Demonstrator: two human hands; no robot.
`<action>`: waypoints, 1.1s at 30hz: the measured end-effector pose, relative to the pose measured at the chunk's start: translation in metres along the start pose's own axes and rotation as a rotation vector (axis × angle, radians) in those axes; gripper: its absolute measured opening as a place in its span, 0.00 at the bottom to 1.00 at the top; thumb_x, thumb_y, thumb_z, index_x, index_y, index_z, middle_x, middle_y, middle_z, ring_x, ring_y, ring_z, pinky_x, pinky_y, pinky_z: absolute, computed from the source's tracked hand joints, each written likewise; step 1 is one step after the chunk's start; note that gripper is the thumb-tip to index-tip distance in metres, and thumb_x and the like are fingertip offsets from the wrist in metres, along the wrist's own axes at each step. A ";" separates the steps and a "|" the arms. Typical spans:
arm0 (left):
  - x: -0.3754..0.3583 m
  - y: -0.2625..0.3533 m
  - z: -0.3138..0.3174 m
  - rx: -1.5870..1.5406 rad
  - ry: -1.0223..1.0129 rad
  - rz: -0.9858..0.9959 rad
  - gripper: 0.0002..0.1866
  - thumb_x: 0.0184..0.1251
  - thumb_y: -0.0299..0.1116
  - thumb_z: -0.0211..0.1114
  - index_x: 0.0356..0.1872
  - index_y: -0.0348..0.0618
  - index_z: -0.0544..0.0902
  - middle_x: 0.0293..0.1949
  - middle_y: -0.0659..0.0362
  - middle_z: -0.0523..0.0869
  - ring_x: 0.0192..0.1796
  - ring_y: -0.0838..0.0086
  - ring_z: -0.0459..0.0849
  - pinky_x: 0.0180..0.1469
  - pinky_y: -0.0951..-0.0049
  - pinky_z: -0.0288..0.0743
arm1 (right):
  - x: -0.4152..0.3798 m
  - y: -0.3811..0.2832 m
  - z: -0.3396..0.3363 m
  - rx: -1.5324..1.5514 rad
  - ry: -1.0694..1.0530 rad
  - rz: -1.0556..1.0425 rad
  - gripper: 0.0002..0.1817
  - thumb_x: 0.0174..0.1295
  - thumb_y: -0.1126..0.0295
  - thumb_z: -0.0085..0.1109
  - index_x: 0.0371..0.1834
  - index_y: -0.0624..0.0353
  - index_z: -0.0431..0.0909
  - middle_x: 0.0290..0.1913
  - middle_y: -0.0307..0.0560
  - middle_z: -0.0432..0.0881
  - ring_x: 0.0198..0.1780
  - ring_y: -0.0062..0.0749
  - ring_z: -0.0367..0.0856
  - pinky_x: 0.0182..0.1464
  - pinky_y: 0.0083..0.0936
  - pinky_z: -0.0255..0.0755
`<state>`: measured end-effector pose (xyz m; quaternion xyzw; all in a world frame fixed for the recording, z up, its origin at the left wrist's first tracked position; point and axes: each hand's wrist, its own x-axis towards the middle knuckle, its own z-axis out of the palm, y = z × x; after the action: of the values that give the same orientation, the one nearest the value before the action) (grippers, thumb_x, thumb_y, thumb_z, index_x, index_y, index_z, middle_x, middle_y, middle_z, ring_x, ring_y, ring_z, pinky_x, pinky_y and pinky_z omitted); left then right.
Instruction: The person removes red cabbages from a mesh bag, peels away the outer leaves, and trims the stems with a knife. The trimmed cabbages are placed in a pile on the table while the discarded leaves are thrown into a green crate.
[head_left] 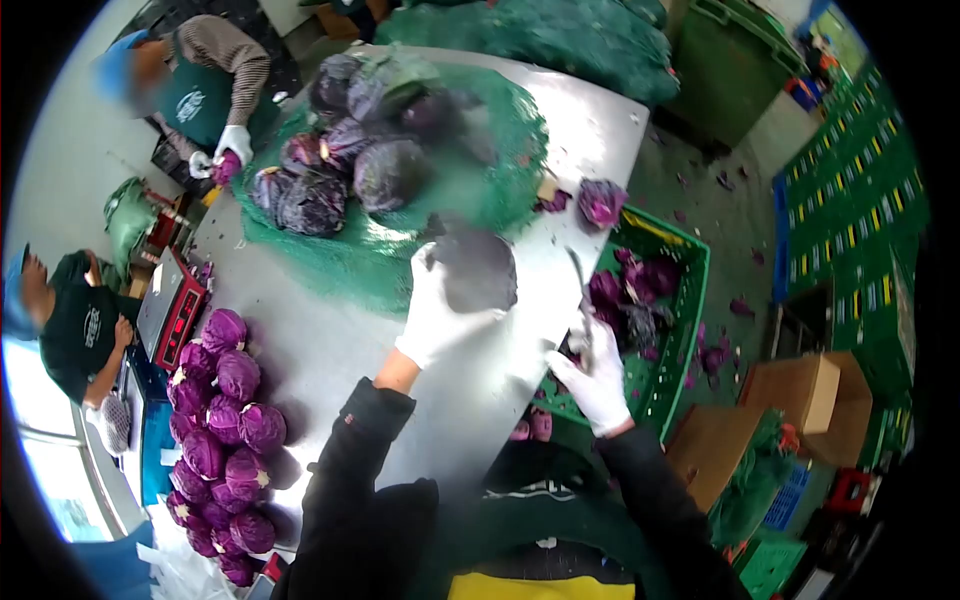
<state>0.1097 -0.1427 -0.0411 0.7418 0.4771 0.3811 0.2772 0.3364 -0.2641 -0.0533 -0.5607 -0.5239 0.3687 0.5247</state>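
In the head view, our gloved left hand (432,312) grasps a cabbage (478,272) above the table (315,365), palm and fingers against its near left side; a blur softens its outline. Our right hand (597,380) is closed around a knife (576,272), its blade pointing away from us, between that cabbage and the crate (700,300).

Just right of the knife grip, the crate holds purple leaves (652,275). Beyond that grip, a lone head (601,203) sits near the table's right edge. Beyond the left grip we see dark heads (385,175) heaped on a green net (345,280) spread over the table. Well to the left of that grip, and nearer us, bright purple heads (222,430) lie crowded together, with a red scale (176,312) just past them.

Farther off, beyond the left grip and to its left, a co-worker in a blue cap (125,55) holds a small purple head (227,167) in gloved hands. A second person (80,325) stands beyond the scale. To the right of the knife grip, past the crate, scraps (713,357) litter the floor near a cardboard box (795,390).
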 end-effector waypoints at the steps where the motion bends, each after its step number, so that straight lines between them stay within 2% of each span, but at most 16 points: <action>1: -0.012 0.021 0.007 0.031 -0.028 0.010 0.54 0.38 0.44 0.83 0.67 0.36 0.63 0.62 0.44 0.62 0.67 0.48 0.65 0.68 0.55 0.67 | 0.006 -0.013 0.003 -0.364 0.005 -0.213 0.41 0.52 0.67 0.76 0.70 0.62 0.66 0.63 0.53 0.70 0.63 0.41 0.73 0.60 0.32 0.73; 3: -0.037 0.029 0.034 0.053 -0.067 0.057 0.53 0.38 0.41 0.82 0.68 0.35 0.63 0.63 0.41 0.62 0.67 0.45 0.64 0.68 0.54 0.67 | 0.013 -0.044 0.010 -0.594 -0.055 -0.198 0.47 0.49 0.49 0.75 0.70 0.61 0.66 0.67 0.61 0.67 0.69 0.56 0.65 0.70 0.45 0.63; 5: -0.057 0.035 0.050 0.181 -0.130 0.120 0.54 0.37 0.38 0.82 0.69 0.33 0.62 0.66 0.36 0.62 0.68 0.41 0.63 0.69 0.52 0.65 | 0.013 -0.029 0.015 -0.744 0.010 -0.158 0.47 0.50 0.44 0.71 0.69 0.62 0.67 0.62 0.58 0.74 0.63 0.55 0.71 0.64 0.46 0.70; 10: -0.081 0.054 0.067 0.008 -0.234 0.033 0.60 0.35 0.34 0.83 0.73 0.34 0.54 0.67 0.38 0.61 0.70 0.41 0.61 0.71 0.50 0.61 | 0.008 0.006 -0.006 -0.680 0.137 -0.200 0.27 0.54 0.58 0.69 0.56 0.56 0.76 0.47 0.50 0.82 0.51 0.48 0.80 0.50 0.41 0.77; 11: -0.084 0.054 0.068 0.013 -0.230 0.059 0.61 0.35 0.34 0.83 0.73 0.34 0.54 0.67 0.38 0.61 0.70 0.41 0.60 0.72 0.50 0.60 | 0.012 0.007 -0.011 -0.691 0.067 -0.061 0.28 0.54 0.62 0.69 0.60 0.55 0.76 0.51 0.50 0.83 0.54 0.48 0.79 0.56 0.38 0.74; 13: -0.092 0.052 0.071 0.019 -0.211 0.039 0.62 0.35 0.35 0.84 0.74 0.35 0.53 0.69 0.38 0.59 0.71 0.41 0.59 0.73 0.50 0.58 | 0.021 0.048 -0.016 -0.726 0.139 -0.096 0.22 0.57 0.65 0.67 0.55 0.55 0.78 0.42 0.52 0.84 0.48 0.51 0.82 0.51 0.39 0.76; 16: -0.101 0.044 0.070 -0.054 -0.195 -0.027 0.64 0.34 0.36 0.85 0.75 0.37 0.51 0.70 0.38 0.57 0.71 0.42 0.59 0.74 0.50 0.57 | 0.043 0.052 -0.033 -0.661 0.275 0.243 0.16 0.61 0.66 0.64 0.51 0.57 0.78 0.38 0.58 0.86 0.42 0.57 0.85 0.46 0.43 0.78; 17: -0.103 0.039 0.067 -0.058 -0.211 -0.009 0.65 0.34 0.36 0.85 0.75 0.36 0.51 0.70 0.38 0.57 0.72 0.43 0.59 0.74 0.51 0.57 | 0.049 0.085 -0.044 -0.671 0.232 0.379 0.21 0.61 0.66 0.64 0.57 0.57 0.78 0.44 0.60 0.86 0.48 0.56 0.85 0.50 0.41 0.78; 19: -0.113 0.020 0.062 -0.066 -0.228 0.028 0.65 0.34 0.36 0.86 0.75 0.36 0.50 0.70 0.39 0.57 0.72 0.44 0.59 0.74 0.52 0.56 | 0.040 0.152 -0.061 -0.555 0.280 0.295 0.21 0.59 0.59 0.66 0.54 0.56 0.78 0.39 0.60 0.86 0.46 0.56 0.85 0.50 0.45 0.78; 21: -0.131 -0.006 0.062 -0.237 -0.196 -0.083 0.66 0.34 0.38 0.87 0.74 0.38 0.49 0.69 0.41 0.58 0.72 0.50 0.61 0.73 0.53 0.59 | 0.033 0.173 -0.072 -0.273 0.292 0.484 0.28 0.55 0.56 0.71 0.56 0.59 0.77 0.42 0.58 0.87 0.49 0.52 0.86 0.53 0.40 0.77; 23: -0.136 -0.008 0.052 -0.364 -0.193 -0.206 0.65 0.35 0.38 0.88 0.73 0.39 0.49 0.69 0.41 0.58 0.72 0.53 0.62 0.72 0.54 0.60 | 0.041 0.148 -0.077 -0.414 0.260 0.628 0.35 0.52 0.53 0.76 0.56 0.66 0.75 0.49 0.57 0.84 0.49 0.46 0.84 0.53 0.35 0.76; 25: -0.134 0.008 0.039 -0.250 -0.169 -0.156 0.60 0.37 0.38 0.88 0.68 0.42 0.52 0.67 0.45 0.61 0.71 0.59 0.64 0.72 0.57 0.62 | 0.037 0.146 -0.075 -0.454 0.317 0.450 0.35 0.52 0.53 0.77 0.57 0.65 0.75 0.49 0.54 0.80 0.44 0.41 0.80 0.50 0.32 0.76; 27: -0.138 0.017 0.044 -0.208 -0.139 -0.193 0.56 0.40 0.36 0.88 0.66 0.44 0.54 0.66 0.48 0.64 0.70 0.61 0.66 0.72 0.59 0.63 | 0.027 0.087 -0.056 -0.315 0.331 0.272 0.29 0.55 0.62 0.74 0.57 0.64 0.75 0.47 0.48 0.78 0.42 0.30 0.77 0.46 0.28 0.75; 29: -0.141 0.023 0.054 -0.221 -0.113 -0.171 0.53 0.40 0.36 0.87 0.63 0.43 0.56 0.66 0.47 0.64 0.69 0.61 0.67 0.72 0.59 0.62 | 0.014 0.097 -0.035 0.013 0.166 0.126 0.22 0.59 0.70 0.70 0.55 0.63 0.75 0.45 0.43 0.78 0.41 0.24 0.76 0.45 0.23 0.75; 32: -0.145 0.039 0.055 -0.103 -0.124 -0.011 0.55 0.36 0.36 0.88 0.63 0.41 0.57 0.65 0.47 0.65 0.69 0.60 0.67 0.72 0.60 0.60 | -0.032 0.065 -0.008 0.272 0.030 0.389 0.14 0.67 0.80 0.59 0.55 0.60 0.74 0.44 0.36 0.78 0.41 0.16 0.75 0.45 0.17 0.74; 33: -0.145 0.042 0.056 -0.126 -0.126 0.011 0.55 0.36 0.35 0.88 0.64 0.40 0.57 0.66 0.47 0.65 0.70 0.59 0.67 0.73 0.60 0.60 | -0.047 0.095 -0.004 0.417 -0.052 0.370 0.16 0.68 0.80 0.58 0.57 0.60 0.73 0.45 0.36 0.78 0.43 0.15 0.76 0.48 0.15 0.73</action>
<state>0.1400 -0.2955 -0.0836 0.7482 0.4296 0.3644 0.3505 0.3511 -0.3011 -0.1517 -0.5171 -0.3389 0.5721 0.5389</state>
